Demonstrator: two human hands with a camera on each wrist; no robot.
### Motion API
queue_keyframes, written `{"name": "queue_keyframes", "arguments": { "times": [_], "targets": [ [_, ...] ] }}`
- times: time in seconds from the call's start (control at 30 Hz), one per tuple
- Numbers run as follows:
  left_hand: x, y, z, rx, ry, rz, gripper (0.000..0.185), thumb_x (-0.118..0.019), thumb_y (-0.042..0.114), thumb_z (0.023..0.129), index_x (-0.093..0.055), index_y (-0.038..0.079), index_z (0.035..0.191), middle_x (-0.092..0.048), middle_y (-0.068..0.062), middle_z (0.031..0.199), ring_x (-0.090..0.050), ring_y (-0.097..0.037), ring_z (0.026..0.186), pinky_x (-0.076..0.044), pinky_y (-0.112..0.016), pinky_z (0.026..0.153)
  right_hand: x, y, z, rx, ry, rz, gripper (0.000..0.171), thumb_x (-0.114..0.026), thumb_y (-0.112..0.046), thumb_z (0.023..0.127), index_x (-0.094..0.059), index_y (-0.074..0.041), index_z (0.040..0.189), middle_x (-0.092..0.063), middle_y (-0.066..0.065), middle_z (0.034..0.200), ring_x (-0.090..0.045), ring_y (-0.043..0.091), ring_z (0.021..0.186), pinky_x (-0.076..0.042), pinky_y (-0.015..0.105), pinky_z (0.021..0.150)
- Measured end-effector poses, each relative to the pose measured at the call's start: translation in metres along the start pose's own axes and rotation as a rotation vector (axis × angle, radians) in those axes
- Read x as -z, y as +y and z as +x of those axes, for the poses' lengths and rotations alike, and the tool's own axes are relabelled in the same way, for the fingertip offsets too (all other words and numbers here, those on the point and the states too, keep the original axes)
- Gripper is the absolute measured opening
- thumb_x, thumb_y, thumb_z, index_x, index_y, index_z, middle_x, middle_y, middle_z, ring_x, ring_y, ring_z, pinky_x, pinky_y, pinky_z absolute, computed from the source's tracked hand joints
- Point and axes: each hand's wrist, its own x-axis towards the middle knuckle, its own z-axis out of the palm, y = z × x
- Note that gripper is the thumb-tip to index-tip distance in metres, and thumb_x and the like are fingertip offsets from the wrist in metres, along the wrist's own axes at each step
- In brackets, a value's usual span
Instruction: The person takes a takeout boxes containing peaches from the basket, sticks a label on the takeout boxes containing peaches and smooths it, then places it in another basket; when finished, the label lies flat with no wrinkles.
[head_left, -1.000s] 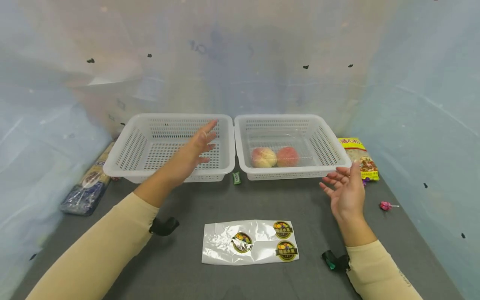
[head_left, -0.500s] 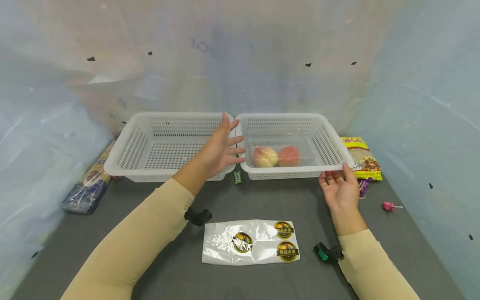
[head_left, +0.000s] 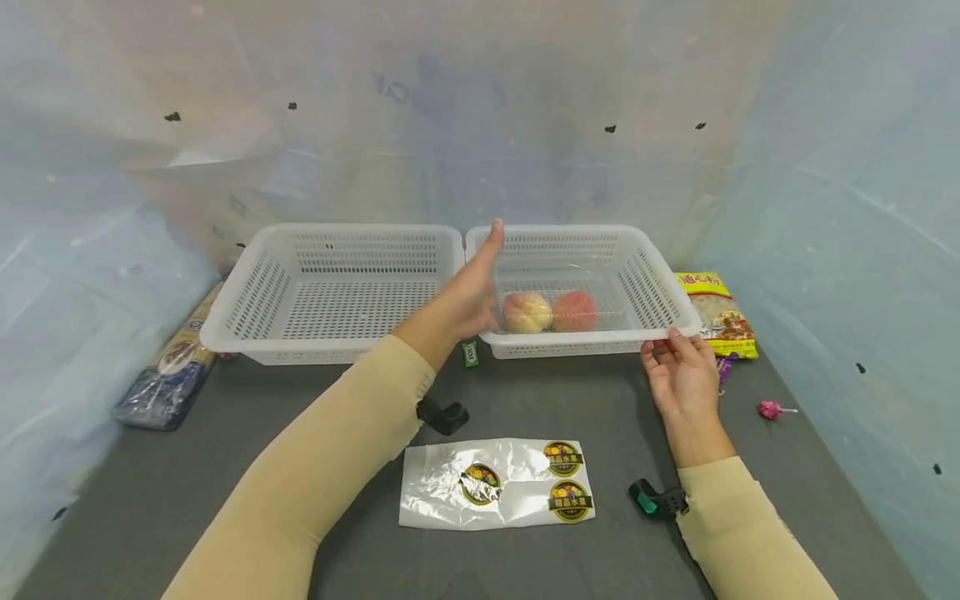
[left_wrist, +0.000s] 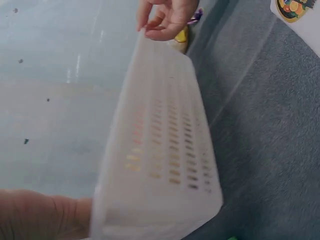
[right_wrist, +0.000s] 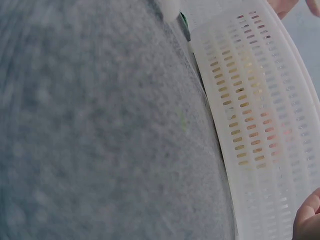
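Observation:
A white slotted basket at the back right holds two peaches under a clear film. My left hand holds the basket's left end, thumb pointing up along the rim; its fingers are mostly hidden. My right hand grips the front right corner. In the left wrist view the right hand curls its fingers over the rim of the basket. The right wrist view shows the basket's front wall and a bit of the right hand.
An empty white basket stands to the left, touching the first. A flat plastic bag with stickers lies near me. A small green packet, a yellow snack bag, a pink lollipop and a blue package lie around.
My left hand moved right from over the empty basket to the left end of the peach basket. My right hand rose from the table and took hold of its front right corner.

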Motion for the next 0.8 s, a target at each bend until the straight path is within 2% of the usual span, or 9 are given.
{"name": "queue_keyframes", "arguments": {
  "times": [0.1, 0.2, 0.3, 0.4, 0.47, 0.57, 0.67, 0.7, 0.8],
  "targets": [
    [-0.005, -0.005, 0.009, -0.014, 0.020, 0.011, 0.106, -0.044, 0.088, 0.097, -0.004, 0.031, 0.177, 0.010, -0.012, 0.181, 0.010, -0.042, 0.163, -0.005, -0.082, 0.117, 0.002, -0.001, 0.001, 0.005, -0.007, -0.016, 0.035, -0.060, 0.005, 0.109, -0.040, -0.001, 0.138, -0.055, 0.017, 0.120, -0.057, 0.025, 0.089, -0.057, 0.036, 0.072],
    [-0.009, -0.011, 0.015, -0.084, 0.072, 0.061, 0.103, -0.040, 0.087, 0.099, -0.009, 0.027, 0.177, 0.011, -0.006, 0.181, 0.010, -0.037, 0.163, -0.006, -0.078, 0.120, 0.003, -0.001, 0.001, 0.002, -0.002, -0.019, 0.034, -0.059, 0.006, 0.109, -0.041, -0.002, 0.137, -0.055, 0.017, 0.120, -0.058, 0.025, 0.088, -0.058, 0.036, 0.072],
    [-0.012, -0.018, 0.017, -0.167, 0.142, 0.192, 0.107, -0.033, 0.088, 0.100, -0.008, 0.017, 0.177, 0.008, -0.008, 0.182, 0.006, -0.037, 0.164, -0.007, -0.069, 0.126, 0.003, -0.001, 0.002, 0.003, 0.001, -0.021, 0.034, -0.058, 0.006, 0.109, -0.042, -0.002, 0.137, -0.055, 0.018, 0.123, -0.059, 0.025, 0.087, -0.059, 0.036, 0.072],
    [-0.015, -0.024, 0.019, -0.193, 0.190, 0.318, 0.114, -0.028, 0.090, 0.099, -0.005, 0.009, 0.175, 0.002, -0.013, 0.181, -0.001, -0.040, 0.164, -0.008, -0.063, 0.128, 0.002, 0.000, 0.002, 0.009, -0.001, -0.022, 0.035, -0.059, 0.006, 0.109, -0.042, -0.002, 0.138, -0.054, 0.019, 0.127, -0.059, 0.025, 0.087, -0.060, 0.035, 0.072],
    [-0.018, -0.026, 0.022, -0.168, 0.203, 0.338, 0.118, -0.028, 0.091, 0.098, 0.001, 0.006, 0.174, 0.002, -0.015, 0.181, -0.006, -0.042, 0.163, -0.008, -0.062, 0.128, 0.002, 0.000, 0.001, 0.016, -0.001, -0.024, 0.036, -0.060, 0.006, 0.109, -0.041, -0.002, 0.139, -0.053, 0.019, 0.128, -0.058, 0.025, 0.087, -0.060, 0.035, 0.072],
    [-0.022, -0.027, 0.030, -0.094, 0.220, 0.350, 0.119, -0.034, 0.089, 0.099, 0.006, 0.006, 0.174, 0.004, -0.015, 0.181, -0.009, -0.043, 0.163, -0.008, -0.062, 0.128, 0.002, 0.001, 0.001, 0.017, 0.002, -0.038, 0.037, -0.061, 0.006, 0.109, -0.042, -0.002, 0.139, -0.053, 0.018, 0.126, -0.057, 0.024, 0.085, -0.060, 0.034, 0.072],
    [-0.023, -0.027, 0.038, -0.028, 0.242, 0.355, 0.116, -0.044, 0.083, 0.102, 0.006, 0.005, 0.173, -0.009, -0.017, 0.180, -0.014, -0.044, 0.162, -0.010, -0.063, 0.128, 0.002, 0.001, 0.001, 0.019, 0.005, -0.059, 0.035, -0.061, 0.005, 0.109, -0.043, -0.002, 0.138, -0.053, 0.018, 0.125, -0.056, 0.023, 0.083, -0.059, 0.034, 0.071],
    [-0.024, -0.027, 0.041, -0.018, 0.245, 0.360, 0.114, -0.046, 0.080, 0.103, 0.001, 0.004, 0.174, -0.018, -0.018, 0.178, -0.018, -0.043, 0.161, -0.012, -0.062, 0.128, 0.002, 0.000, 0.001, 0.021, 0.003, -0.066, 0.034, -0.061, 0.005, 0.109, -0.043, -0.002, 0.137, -0.052, 0.017, 0.125, -0.056, 0.022, 0.083, -0.059, 0.033, 0.070],
    [-0.025, -0.029, 0.048, -0.014, 0.231, 0.382, 0.097, -0.052, 0.069, 0.107, -0.026, 0.000, 0.170, -0.046, -0.017, 0.164, -0.037, -0.039, 0.153, -0.027, -0.059, 0.125, 0.002, -0.002, 0.001, 0.036, -0.005, -0.085, 0.034, -0.060, 0.005, 0.109, -0.042, -0.002, 0.137, -0.050, 0.017, 0.127, -0.055, 0.021, 0.083, -0.058, 0.033, 0.070]
  ]
}}
